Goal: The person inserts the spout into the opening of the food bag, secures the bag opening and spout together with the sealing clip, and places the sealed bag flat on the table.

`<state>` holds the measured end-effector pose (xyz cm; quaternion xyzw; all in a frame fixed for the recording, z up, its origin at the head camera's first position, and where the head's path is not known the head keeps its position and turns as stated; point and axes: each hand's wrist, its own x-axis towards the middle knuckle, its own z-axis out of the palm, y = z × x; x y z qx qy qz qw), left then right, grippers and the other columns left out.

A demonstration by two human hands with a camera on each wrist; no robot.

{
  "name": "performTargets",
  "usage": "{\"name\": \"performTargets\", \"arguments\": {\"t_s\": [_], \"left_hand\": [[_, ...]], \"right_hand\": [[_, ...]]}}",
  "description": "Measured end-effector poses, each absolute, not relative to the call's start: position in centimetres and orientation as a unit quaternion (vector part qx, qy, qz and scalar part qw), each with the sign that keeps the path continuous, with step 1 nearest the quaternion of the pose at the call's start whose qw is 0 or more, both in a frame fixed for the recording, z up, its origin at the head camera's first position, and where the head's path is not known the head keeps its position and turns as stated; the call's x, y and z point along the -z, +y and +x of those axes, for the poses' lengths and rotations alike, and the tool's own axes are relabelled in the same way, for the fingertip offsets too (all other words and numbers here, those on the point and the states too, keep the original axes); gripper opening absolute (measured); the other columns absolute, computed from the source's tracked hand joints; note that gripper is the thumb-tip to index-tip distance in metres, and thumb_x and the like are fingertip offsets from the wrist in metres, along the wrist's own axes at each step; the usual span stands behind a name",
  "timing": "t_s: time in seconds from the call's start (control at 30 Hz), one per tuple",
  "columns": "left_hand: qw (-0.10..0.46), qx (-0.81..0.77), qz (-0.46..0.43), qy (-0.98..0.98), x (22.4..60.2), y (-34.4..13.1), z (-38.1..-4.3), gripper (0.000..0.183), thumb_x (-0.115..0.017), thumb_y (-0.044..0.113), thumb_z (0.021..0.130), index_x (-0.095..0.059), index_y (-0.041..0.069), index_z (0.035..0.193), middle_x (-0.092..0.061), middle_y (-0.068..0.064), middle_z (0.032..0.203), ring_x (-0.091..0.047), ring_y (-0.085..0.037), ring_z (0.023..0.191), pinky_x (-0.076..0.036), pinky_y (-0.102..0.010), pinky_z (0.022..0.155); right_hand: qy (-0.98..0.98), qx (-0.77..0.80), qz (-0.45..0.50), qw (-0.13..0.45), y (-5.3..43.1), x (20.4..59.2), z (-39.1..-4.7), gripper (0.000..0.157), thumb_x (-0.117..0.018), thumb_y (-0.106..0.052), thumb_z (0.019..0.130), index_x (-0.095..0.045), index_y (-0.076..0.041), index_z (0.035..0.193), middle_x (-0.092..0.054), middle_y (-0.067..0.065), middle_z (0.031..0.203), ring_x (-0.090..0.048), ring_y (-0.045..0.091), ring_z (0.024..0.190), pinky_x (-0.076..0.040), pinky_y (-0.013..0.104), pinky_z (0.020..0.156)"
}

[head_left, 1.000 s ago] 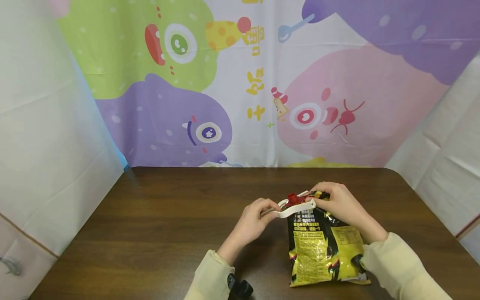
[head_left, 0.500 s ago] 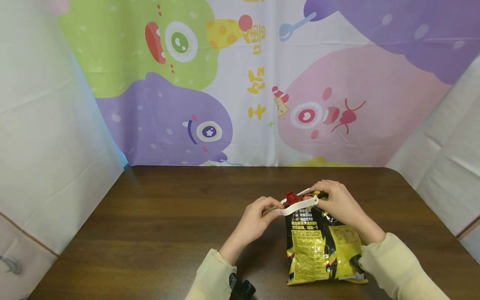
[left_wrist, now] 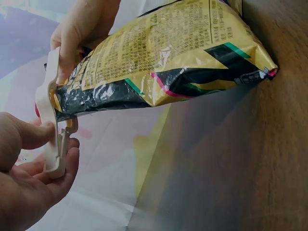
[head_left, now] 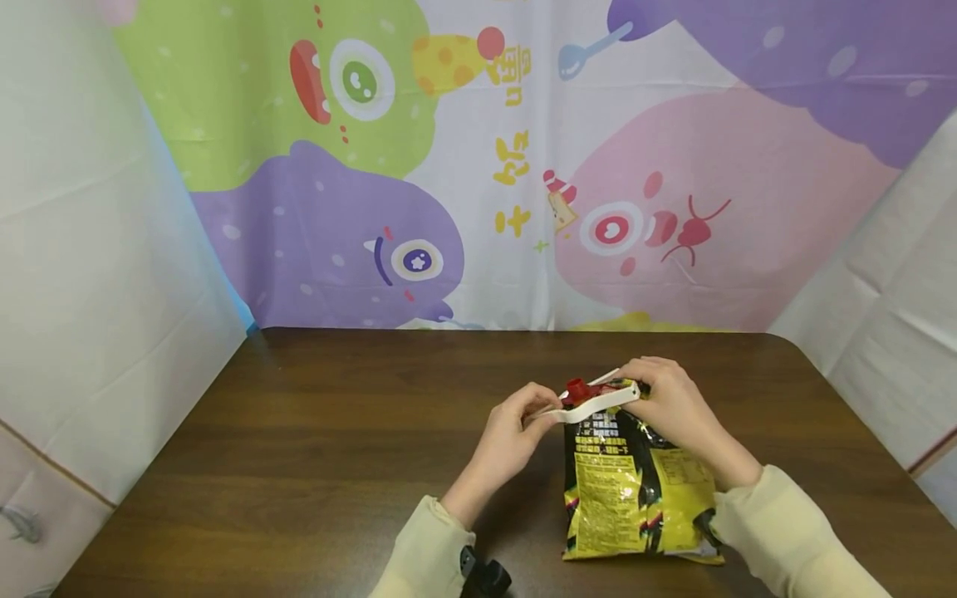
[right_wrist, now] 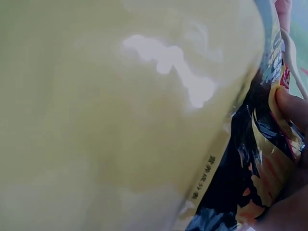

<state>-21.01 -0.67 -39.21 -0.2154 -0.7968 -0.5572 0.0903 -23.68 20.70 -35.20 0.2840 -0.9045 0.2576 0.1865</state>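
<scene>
A black-and-yellow snack bag (head_left: 609,498) stands at the table's right side, its printed face toward me. Across its top lies a white bag clip (head_left: 601,404) with a red spout (head_left: 576,389). My left hand (head_left: 512,432) pinches the clip's left end between thumb and fingers, as the left wrist view shows on the white arm (left_wrist: 46,103). At the bag's upper right corner, my right hand (head_left: 684,415) grips the bag top beside the clip's other end. The bag's shiny yellow panel (right_wrist: 120,120) fills most of the right wrist view, with the right thumb (right_wrist: 293,106) pressing its top edge.
The brown wooden table (head_left: 299,448) extends left of the hands and behind the bag. A cartoon-printed curtain (head_left: 493,274) hangs at its far edge, with pale cloth walls on both sides. A black wrist device (head_left: 486,575) sits by the left sleeve.
The bag and clip have shifted slightly left and away from me, and the clip's right end tilts higher. Both hands keep their hold, the right moving slightly left.
</scene>
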Motion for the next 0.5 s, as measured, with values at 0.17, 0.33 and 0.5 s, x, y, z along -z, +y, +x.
{"name": "performTargets", "arguments": {"t_s": [0.17, 0.33, 0.5], "left_hand": [[0.094, 0.573, -0.201, -0.789, 37.5, -0.7, -19.9, 0.011, -0.057, 0.004, 0.079, -0.053, 0.006, 0.09, -0.061, -0.008, 0.087, -0.054, -0.016, 0.069, -0.043, -0.025, 0.058], [0.087, 0.579, -0.187, -0.789, 38.5, -0.7, -20.6, 0.015, -0.059, 0.008, 0.079, -0.052, 0.008, 0.092, -0.061, -0.005, 0.09, -0.056, -0.012, 0.075, -0.044, -0.023, 0.061], [0.09, 0.584, -0.185, -0.785, 39.6, -0.7, -21.4, 0.017, -0.061, 0.012, 0.077, -0.052, 0.011, 0.092, -0.061, -0.001, 0.089, -0.057, -0.008, 0.078, -0.044, -0.021, 0.064]], "right_hand": [[-0.908, -0.252, 0.276, 0.19, 20.5, 35.2, -23.8, 0.015, -0.067, -0.006, 0.066, -0.065, -0.011, 0.08, -0.061, -0.001, 0.076, -0.054, 0.027, 0.085, -0.032, 0.046, 0.084], [-0.912, -0.251, 0.267, 0.184, 20.3, 35.1, -23.6, 0.017, -0.067, -0.006, 0.067, -0.065, -0.01, 0.083, -0.062, 0.003, 0.079, -0.053, 0.031, 0.089, -0.029, 0.048, 0.087], [-0.914, -0.275, 0.24, 0.174, 20.1, 35.1, -23.3, 0.028, -0.071, -0.012, 0.066, -0.06, -0.017, 0.091, -0.061, -0.002, 0.084, -0.049, 0.027, 0.09, -0.032, 0.046, 0.079]]}}
